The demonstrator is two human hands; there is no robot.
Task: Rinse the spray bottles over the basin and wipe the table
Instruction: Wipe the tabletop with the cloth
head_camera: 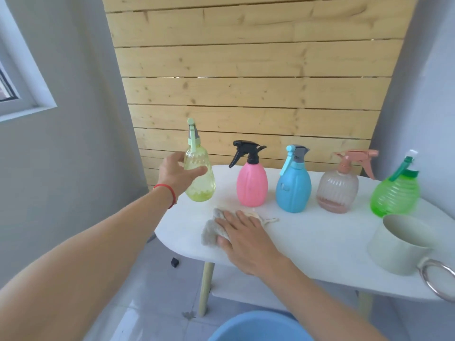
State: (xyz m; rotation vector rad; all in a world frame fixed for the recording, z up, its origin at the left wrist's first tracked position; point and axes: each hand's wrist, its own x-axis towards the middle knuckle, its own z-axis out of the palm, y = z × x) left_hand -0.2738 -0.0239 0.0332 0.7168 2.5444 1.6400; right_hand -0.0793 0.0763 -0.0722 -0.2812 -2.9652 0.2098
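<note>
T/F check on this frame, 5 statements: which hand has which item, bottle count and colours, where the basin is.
1. The left hand grips the yellow spray bottle. True.
2. The right hand rests flat on a grey cloth on the white table. True.
3. Four spray bottles are in view. False: five, counting the pink bottle, blue bottle, clear brownish bottle and green bottle.
4. The pink bottle has a pink trigger head. False: its trigger head is black.
5. The blue basin stands on the table. False: it sits below the table's near edge, at the bottom of the frame; a pale green mug is on the table.
</note>
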